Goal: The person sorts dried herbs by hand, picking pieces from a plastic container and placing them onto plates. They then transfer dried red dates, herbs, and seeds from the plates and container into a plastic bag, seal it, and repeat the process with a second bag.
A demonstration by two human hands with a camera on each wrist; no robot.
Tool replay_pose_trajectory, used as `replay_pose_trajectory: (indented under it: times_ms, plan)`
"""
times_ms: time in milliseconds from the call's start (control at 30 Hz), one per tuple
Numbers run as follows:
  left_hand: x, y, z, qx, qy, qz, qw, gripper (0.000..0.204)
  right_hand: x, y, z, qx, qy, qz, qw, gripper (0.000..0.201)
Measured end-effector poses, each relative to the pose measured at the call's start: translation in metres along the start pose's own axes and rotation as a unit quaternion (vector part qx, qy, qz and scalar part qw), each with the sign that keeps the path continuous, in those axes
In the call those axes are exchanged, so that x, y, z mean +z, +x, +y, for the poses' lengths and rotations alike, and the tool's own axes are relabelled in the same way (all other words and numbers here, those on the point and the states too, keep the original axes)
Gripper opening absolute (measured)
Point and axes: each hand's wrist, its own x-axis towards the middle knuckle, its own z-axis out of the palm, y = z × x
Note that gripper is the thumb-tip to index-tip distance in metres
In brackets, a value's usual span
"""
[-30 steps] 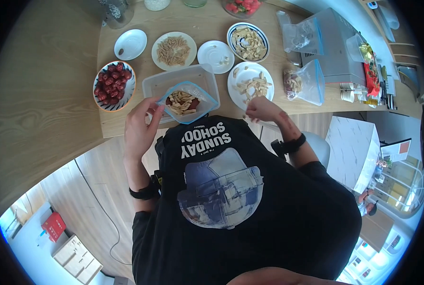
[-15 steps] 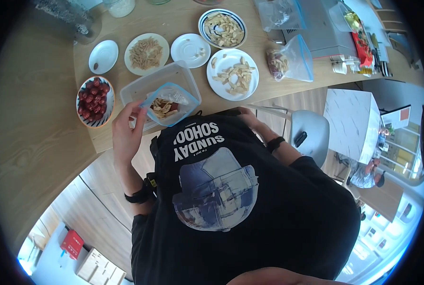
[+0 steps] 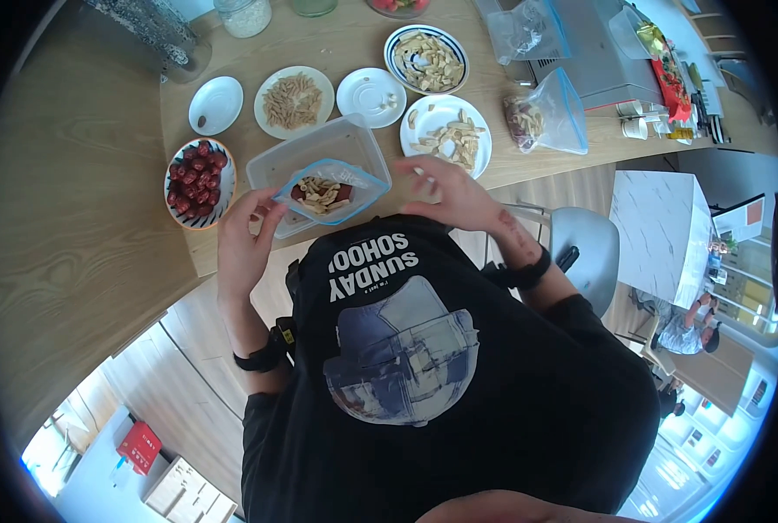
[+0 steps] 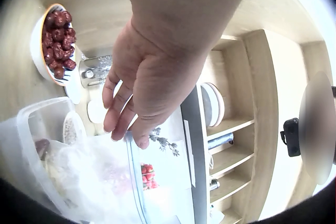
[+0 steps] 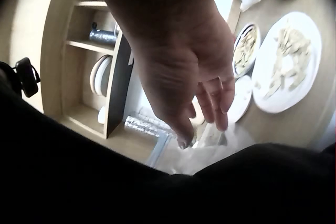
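My left hand (image 3: 248,248) pinches the left edge of a clear zip bag (image 3: 364,179) between thumb and fingers. Blue-rimmed and standing with its mouth spread, the bag sits in a translucent plastic container (image 3: 370,144). Inside it lie pale dried slices (image 3: 323,193) with dark red pieces under them. My right hand (image 3: 458,199) hovers just right of the container, thumb and fingers apart. The right wrist view shows its fingers (image 5: 215,100) extended over the bag side. Behind that hand is a white plate (image 3: 413,144) of pale strips.
A bowl of red dates (image 3: 199,181) stands left of the container. Behind are a plate of thin pale pieces (image 3: 293,100), a nearly bare saucer (image 3: 358,87) and a blue-rimmed plate (image 3: 390,65) of slices. A filled zip bag (image 3: 563,122) stands at right, near a grey appliance (image 3: 607,74).
My right hand left the plate of strips, dropped beside the shirt, then rose to the container's right side with fingers spread. My left hand kept its hold on the bag. The head view shifted.
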Motion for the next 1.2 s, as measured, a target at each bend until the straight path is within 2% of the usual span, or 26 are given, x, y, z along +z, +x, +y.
replay_pose_trajectory:
  times_ms: [67, 100, 167, 233, 300, 333, 367, 400, 433, 467, 500, 533, 567, 600, 633, 700, 733, 800, 833, 900, 933, 967, 1033, 1067, 1200]
  plan:
    - [0.001, -0.001, 0.001, 0.007, -0.015, -0.001, 1.000, 0.019, 0.021, 0.016, -0.011, -0.152, -0.015, 0.081, 0.985, 0.018]
    - [0.000, 0.000, 0.001, 0.012, -0.030, -0.002, 0.999, 0.018, 0.028, 0.023, -0.006, -0.153, -0.016, 0.081, 0.985, 0.018]
    - [-0.001, 0.001, -0.007, 0.018, -0.010, 0.011, 1.000, 0.015, 0.039, 0.040, 0.010, -0.251, -0.155, 0.063, 0.953, 0.016]
    - [-0.007, -0.001, -0.012, 0.020, 0.009, 0.022, 1.000, 0.013, 0.035, 0.045, -0.005, -0.222, -0.151, 0.071, 0.960, 0.013]
    - [-0.015, -0.001, -0.010, 0.033, 0.011, 0.087, 0.996, 0.005, 0.026, 0.044, -0.024, -0.192, -0.150, 0.083, 0.966, 0.012]
    - [-0.018, -0.001, -0.009, 0.034, 0.009, 0.089, 0.995, 0.005, 0.020, 0.043, -0.033, -0.157, -0.093, 0.094, 0.979, 0.011]
    - [-0.020, -0.001, -0.008, 0.070, 0.005, 0.124, 0.990, 0.003, 0.016, 0.042, -0.040, -0.120, -0.036, 0.104, 0.987, 0.011]
    - [-0.020, -0.002, -0.007, 0.106, 0.001, 0.159, 0.982, 0.003, 0.015, 0.042, -0.043, -0.121, -0.038, 0.103, 0.987, 0.011]
    - [-0.017, -0.001, -0.008, 0.105, -0.001, 0.162, 0.981, 0.003, 0.015, 0.043, -0.045, -0.190, -0.025, 0.143, 0.971, 0.011]
    - [-0.014, -0.001, -0.007, 0.112, -0.095, 0.164, 0.975, 0.005, 0.013, 0.043, -0.049, -0.259, -0.013, 0.183, 0.948, 0.010]
    - [-0.010, -0.001, -0.001, 0.118, -0.188, 0.166, 0.961, 0.007, 0.008, 0.041, -0.055, -0.262, -0.017, 0.181, 0.948, 0.010]
    - [-0.007, 0.000, 0.008, 0.121, -0.189, 0.170, 0.959, 0.007, 0.003, 0.039, -0.063, -0.285, -0.006, 0.185, 0.940, 0.011]
    - [-0.005, 0.001, 0.020, 0.129, -0.290, 0.163, 0.934, 0.009, -0.003, 0.037, -0.068, -0.310, 0.007, 0.190, 0.932, 0.011]
    - [-0.004, 0.003, 0.031, 0.137, -0.386, 0.151, 0.900, 0.011, -0.008, 0.035, -0.067, -0.274, 0.057, 0.168, 0.945, 0.011]
    - [0.000, 0.006, 0.038, 0.146, -0.380, 0.154, 0.900, 0.011, -0.016, 0.032, -0.068, -0.284, 0.059, 0.171, 0.942, 0.011]
    - [0.010, 0.010, 0.038, 0.122, -0.255, 0.116, 0.952, 0.014, -0.020, 0.029, -0.075, -0.178, 0.286, 0.089, 0.937, 0.014]
    - [0.013, 0.008, 0.044, 0.101, -0.237, 0.107, 0.960, 0.014, -0.026, 0.024, -0.080, -0.183, 0.287, 0.093, 0.936, 0.014]
    - [0.022, 0.004, 0.067, 0.110, -0.220, 0.120, 0.962, 0.012, -0.044, 0.015, -0.086, -0.284, 0.096, 0.121, 0.946, 0.021]
    - [0.029, 0.002, 0.080, 0.109, -0.204, 0.135, 0.963, 0.011, -0.053, 0.011, -0.083, -0.284, 0.098, 0.128, 0.945, 0.021]
    - [0.040, 0.003, 0.093, 0.096, -0.197, 0.141, 0.966, 0.009, -0.065, 0.005, -0.073, -0.364, -0.027, 0.087, 0.927, 0.037]
    - [0.045, 0.003, 0.097, 0.089, -0.163, 0.139, 0.973, 0.009, -0.070, 0.000, -0.068, -0.348, -0.051, 0.061, 0.934, 0.045]
    - [0.049, 0.002, 0.101, 0.083, -0.130, 0.139, 0.978, 0.009, -0.074, -0.005, -0.064, -0.349, -0.049, 0.068, 0.934, 0.045]
    - [0.059, 0.002, 0.114, 0.073, -0.130, 0.135, 0.980, 0.009, -0.077, -0.014, -0.056, -0.296, -0.104, 0.040, 0.949, 0.045]
    - [0.064, 0.002, 0.120, 0.057, -0.134, 0.136, 0.980, 0.009, -0.076, -0.018, -0.052, -0.312, -0.110, 0.052, 0.942, 0.034]
    - [0.085, 0.003, 0.143, 0.053, -0.131, 0.150, 0.979, 0.009, -0.078, -0.026, -0.033, -0.348, -0.127, 0.089, 0.924, 0.020]
